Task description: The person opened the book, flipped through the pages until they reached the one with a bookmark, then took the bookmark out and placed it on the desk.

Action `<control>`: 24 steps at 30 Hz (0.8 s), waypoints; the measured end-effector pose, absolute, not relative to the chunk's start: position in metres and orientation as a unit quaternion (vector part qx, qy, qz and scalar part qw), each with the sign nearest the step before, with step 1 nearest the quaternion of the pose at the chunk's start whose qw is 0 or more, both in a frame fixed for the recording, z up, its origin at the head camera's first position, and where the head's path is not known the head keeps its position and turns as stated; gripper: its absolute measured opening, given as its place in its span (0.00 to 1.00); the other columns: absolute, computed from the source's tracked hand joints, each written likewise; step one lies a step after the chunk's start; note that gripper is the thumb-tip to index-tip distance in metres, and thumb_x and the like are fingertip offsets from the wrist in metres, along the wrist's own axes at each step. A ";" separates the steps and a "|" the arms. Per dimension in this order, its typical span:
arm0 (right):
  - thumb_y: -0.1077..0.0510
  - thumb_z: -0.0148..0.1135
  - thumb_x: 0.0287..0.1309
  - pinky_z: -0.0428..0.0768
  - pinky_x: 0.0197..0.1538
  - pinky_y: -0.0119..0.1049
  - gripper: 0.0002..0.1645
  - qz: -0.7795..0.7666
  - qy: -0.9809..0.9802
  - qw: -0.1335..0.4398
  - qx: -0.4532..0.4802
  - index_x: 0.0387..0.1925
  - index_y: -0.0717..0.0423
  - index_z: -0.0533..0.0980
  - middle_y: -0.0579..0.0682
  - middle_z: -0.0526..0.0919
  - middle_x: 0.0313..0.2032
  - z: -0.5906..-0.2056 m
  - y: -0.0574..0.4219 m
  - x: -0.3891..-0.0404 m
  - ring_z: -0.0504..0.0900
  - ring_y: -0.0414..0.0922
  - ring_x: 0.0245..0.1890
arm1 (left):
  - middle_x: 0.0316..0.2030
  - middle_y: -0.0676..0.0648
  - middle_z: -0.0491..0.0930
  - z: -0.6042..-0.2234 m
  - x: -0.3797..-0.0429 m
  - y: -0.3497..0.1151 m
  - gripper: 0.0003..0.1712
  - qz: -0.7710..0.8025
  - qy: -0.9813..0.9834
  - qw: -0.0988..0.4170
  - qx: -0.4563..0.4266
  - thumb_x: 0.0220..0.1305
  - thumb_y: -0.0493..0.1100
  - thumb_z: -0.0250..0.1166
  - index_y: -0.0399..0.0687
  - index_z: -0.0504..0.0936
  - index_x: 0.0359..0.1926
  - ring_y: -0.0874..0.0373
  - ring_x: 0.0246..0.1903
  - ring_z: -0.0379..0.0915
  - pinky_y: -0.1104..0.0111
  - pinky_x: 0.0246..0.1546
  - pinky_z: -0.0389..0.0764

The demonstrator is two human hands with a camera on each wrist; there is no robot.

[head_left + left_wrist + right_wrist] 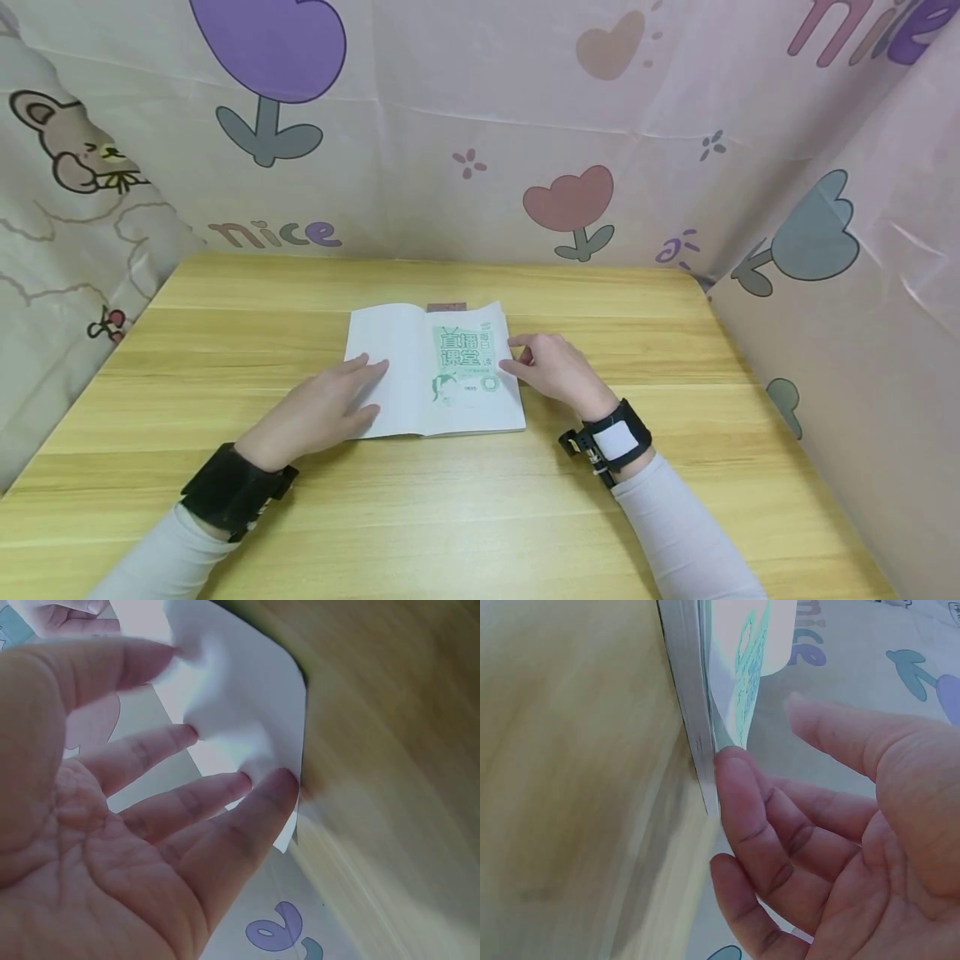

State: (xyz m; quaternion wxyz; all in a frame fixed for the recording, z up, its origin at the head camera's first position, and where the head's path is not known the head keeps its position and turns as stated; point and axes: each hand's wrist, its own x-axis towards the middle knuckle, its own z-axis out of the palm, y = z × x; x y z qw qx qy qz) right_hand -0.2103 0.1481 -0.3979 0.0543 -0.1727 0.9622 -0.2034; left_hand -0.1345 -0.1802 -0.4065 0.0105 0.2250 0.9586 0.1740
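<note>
An open book (405, 367) lies on the wooden table, with a blank left page (240, 697) and a right page (465, 408) printed in green. My left hand (318, 417) rests on the left page, its fingers spread and fairly straight. At the book's right edge is my right hand (558, 372). The right wrist view shows its fingertips touching the edge of a raised, curving page (739, 682), while the thumb stands apart from the paper. Below that page, the thick page block (686, 682) lies against the table.
A dark reddish piece (446, 307) shows beyond the book's top edge. The light wood table (600, 517) is bordered at the back and sides by a printed curtain (420, 200). Each wrist wears a black strap (232, 492) with a small device.
</note>
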 end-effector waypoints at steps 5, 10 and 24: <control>0.46 0.64 0.59 0.71 0.23 0.32 0.19 -0.207 0.962 0.038 -0.173 0.46 0.54 0.82 0.42 0.79 0.25 -0.400 0.148 -0.212 0.74 0.39 0.21 | 0.63 0.32 0.66 -0.408 -0.135 -0.179 0.39 0.171 0.960 0.008 0.223 0.60 0.54 0.67 0.39 0.70 0.67 0.39 0.60 0.65 0.47 0.55 0.69; 0.50 0.63 0.61 0.69 0.23 0.31 0.09 -0.212 0.959 0.022 -0.186 0.31 0.50 0.78 0.43 0.77 0.22 -0.402 0.150 -0.213 0.72 0.40 0.20 | 0.63 0.32 0.66 -0.409 -0.134 -0.178 0.39 0.176 0.960 0.010 0.217 0.59 0.55 0.68 0.40 0.70 0.67 0.39 0.60 0.64 0.47 0.55 0.69; 0.49 0.59 0.64 0.67 0.22 0.32 0.13 -0.209 0.962 0.044 -0.170 0.27 0.51 0.77 0.45 0.74 0.18 -0.397 0.165 -0.219 0.70 0.42 0.18 | 0.64 0.36 0.66 -0.414 -0.135 -0.176 0.37 0.199 0.947 -0.007 0.253 0.58 0.56 0.68 0.45 0.72 0.66 0.42 0.61 0.63 0.49 0.56 0.68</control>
